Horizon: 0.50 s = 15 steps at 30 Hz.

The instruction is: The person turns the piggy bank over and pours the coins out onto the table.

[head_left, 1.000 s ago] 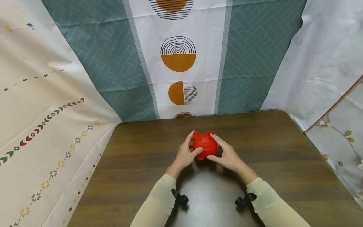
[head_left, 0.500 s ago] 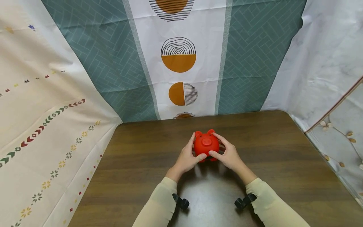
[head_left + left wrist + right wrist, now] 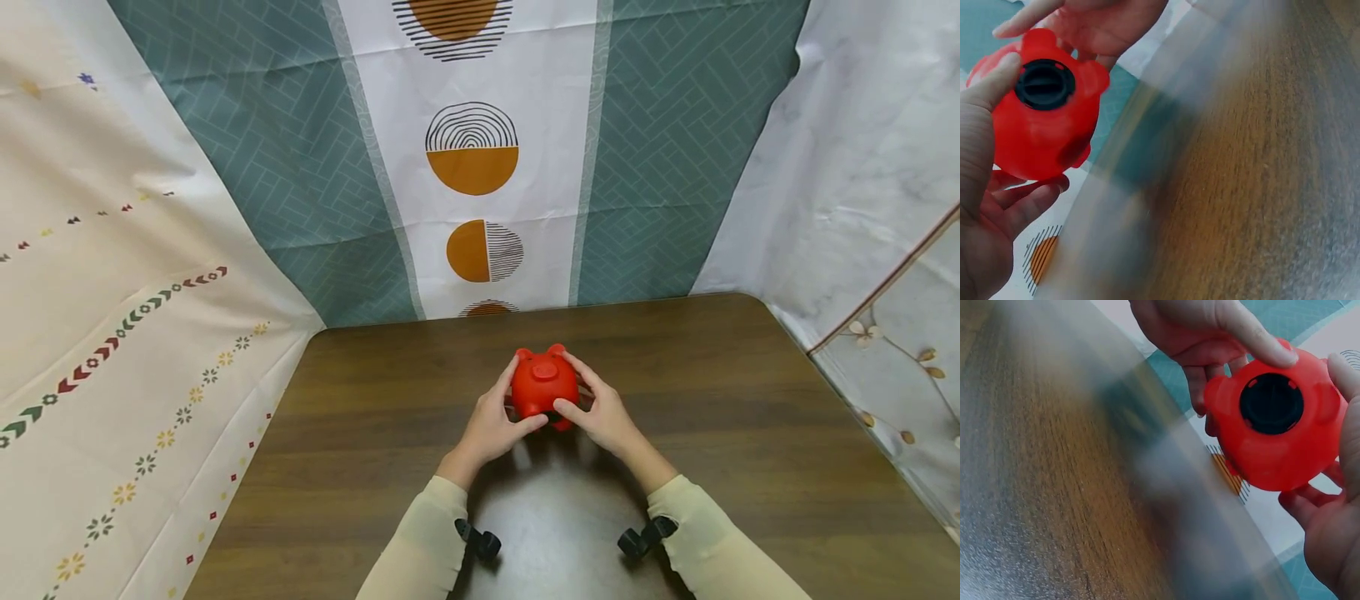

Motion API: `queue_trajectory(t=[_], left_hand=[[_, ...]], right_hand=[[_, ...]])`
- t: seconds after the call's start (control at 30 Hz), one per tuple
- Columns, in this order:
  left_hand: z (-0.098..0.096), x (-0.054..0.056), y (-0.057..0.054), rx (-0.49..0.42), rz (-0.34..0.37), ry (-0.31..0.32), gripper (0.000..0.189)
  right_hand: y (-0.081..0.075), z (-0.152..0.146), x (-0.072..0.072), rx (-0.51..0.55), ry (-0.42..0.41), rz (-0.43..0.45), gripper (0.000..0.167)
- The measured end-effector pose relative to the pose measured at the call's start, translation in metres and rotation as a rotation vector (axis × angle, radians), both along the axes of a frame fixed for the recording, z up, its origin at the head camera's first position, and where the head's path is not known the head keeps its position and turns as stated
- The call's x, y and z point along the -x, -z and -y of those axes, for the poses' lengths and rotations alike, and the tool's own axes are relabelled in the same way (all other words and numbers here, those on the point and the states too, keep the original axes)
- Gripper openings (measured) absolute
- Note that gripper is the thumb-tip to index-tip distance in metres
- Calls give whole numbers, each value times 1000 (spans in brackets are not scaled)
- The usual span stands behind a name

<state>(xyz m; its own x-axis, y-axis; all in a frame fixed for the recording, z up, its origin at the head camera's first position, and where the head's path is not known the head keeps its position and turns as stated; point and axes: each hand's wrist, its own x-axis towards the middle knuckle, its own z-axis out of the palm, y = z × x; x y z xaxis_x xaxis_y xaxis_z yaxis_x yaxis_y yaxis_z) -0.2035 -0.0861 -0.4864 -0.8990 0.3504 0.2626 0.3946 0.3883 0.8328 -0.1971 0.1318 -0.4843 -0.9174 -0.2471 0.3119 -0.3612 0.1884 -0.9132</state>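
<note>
A round red piggy bank (image 3: 544, 387) is held between both hands over the far half of the table. It leans back, snout upward, ears at the far side. My left hand (image 3: 490, 421) grips its left side, thumb along the near lower edge. From the right, my right hand (image 3: 606, 417) grips it with the thumb near the bottom. The left wrist view shows the underside with a black round plug (image 3: 1045, 85) and stubby feet; the left thumb (image 3: 997, 81) lies beside the plug. In the right wrist view the same plug (image 3: 1271, 403) faces the camera.
The brown wooden table (image 3: 360, 467) spreads around the hands, with a glare patch in front. Patterned cloths hang behind and at both sides, including a teal and white one (image 3: 480, 108). Black camera straps (image 3: 477, 540) sit on both sleeves.
Both hands have tipped the piggy bank back, so its snout sits higher and its face points more upward. The thumbs have shifted toward its bottom. Both hands keep their grip.
</note>
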Motion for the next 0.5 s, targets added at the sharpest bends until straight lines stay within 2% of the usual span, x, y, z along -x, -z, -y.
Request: queue_trajectory(t=[0.13,0.23,0.4,0.47,0.5], left_hand=[[1,0,2,-80,63,3,89],[1,1,3,-115,87,10,87],[0,1,2,-129,89,18,86],[-1,1,1,-124,76,12,86],[-2,1,0,-112,59,4,86]], right_hand=[[-13,1,-7,-28,-47,19,89],[-25,2,-14,-45,-44,19,91],[-9,2,-6,-30,-5,-6,88],[-5,2,-4,-5,-1,-17,88],[-9,3,-6,3,-1,-19,87]])
